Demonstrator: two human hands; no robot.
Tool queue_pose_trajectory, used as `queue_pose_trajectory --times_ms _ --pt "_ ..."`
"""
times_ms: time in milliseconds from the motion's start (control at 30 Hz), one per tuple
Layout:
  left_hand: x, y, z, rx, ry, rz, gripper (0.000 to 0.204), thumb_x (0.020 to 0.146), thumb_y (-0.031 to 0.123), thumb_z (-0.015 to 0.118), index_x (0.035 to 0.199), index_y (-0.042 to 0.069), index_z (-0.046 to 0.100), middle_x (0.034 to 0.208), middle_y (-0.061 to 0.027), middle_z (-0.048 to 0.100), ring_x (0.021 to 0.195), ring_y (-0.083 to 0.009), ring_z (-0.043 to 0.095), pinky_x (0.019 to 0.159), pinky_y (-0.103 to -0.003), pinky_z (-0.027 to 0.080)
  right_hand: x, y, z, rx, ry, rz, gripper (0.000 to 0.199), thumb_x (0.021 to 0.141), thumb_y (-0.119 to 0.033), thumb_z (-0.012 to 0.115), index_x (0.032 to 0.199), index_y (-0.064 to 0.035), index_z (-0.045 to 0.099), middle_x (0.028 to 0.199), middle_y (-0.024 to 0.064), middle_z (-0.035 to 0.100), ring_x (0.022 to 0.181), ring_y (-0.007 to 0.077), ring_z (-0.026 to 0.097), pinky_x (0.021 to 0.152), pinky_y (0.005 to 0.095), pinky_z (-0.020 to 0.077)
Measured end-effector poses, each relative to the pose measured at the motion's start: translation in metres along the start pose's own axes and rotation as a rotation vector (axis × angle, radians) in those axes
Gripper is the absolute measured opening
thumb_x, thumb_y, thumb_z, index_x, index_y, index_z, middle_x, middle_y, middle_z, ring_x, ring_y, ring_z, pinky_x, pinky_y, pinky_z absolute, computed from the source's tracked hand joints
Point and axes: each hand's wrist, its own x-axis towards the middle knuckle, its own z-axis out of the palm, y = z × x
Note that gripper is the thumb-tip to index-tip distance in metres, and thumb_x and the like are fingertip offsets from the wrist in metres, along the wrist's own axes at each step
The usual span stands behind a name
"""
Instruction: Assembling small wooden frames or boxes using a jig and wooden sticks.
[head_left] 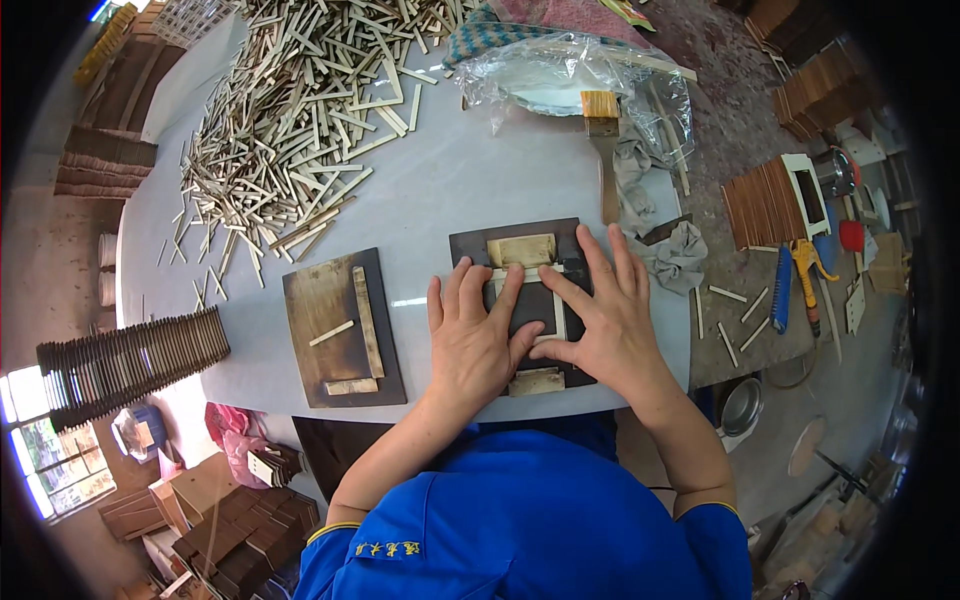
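Both hands rest on a dark square board (473,243) near the table's front edge. Thin pale wood strips (559,308) are laid on it as part of a frame; the hands cover the rest. My left hand (468,335) has its fingers spread, index tip on the top strip and thumb near the lower one. Fingers apart, my right hand (612,325) touches the top strip with its index finger and the lower strip with its thumb. Worn wood blocks sit on the board, one above the frame (522,250) and one below it (537,381).
Left of the hands lies a second board (325,285) with edge strips and a loose stick. A large stick pile (300,110) covers the far left. A brush (606,165), crumpled cloth (682,256) and plastic-covered bowl (545,90) stand right. Farther right is a blue knife (781,290).
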Motion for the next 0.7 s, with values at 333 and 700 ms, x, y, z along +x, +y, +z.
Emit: queue_pose_trajectory --times_ms 333,700 --pt "-0.043 -0.01 -0.006 -0.317 0.072 0.013 0.051 0.09 0.017 0.078 0.14 0.008 0.066 0.14 -0.0155 0.061 0.141 -0.0379 0.052 0.123 -0.06 0.03 -0.031 -0.004 0.006 0.066 0.091 -0.152 0.069 0.073 -0.044 0.091 0.13 -0.0088 0.073 0.168 0.0196 0.04 0.159 0.0431 0.025 0.12 0.0599 0.0286" --pt "-0.058 -0.028 -0.018 -0.334 0.17 0.089 0.032 0.088 0.004 0.076 0.12 0.007 0.075 0.126 -0.0088 0.072 0.127 -0.0313 0.068 0.122 -0.057 0.036 -0.049 -0.008 0.009 0.08 0.084 -0.256 0.037 0.084 -0.031 0.084 0.112 -0.0082 0.077 0.151 0.0149 0.061 0.151 0.0369 0.043 0.117 0.0512 0.0384"
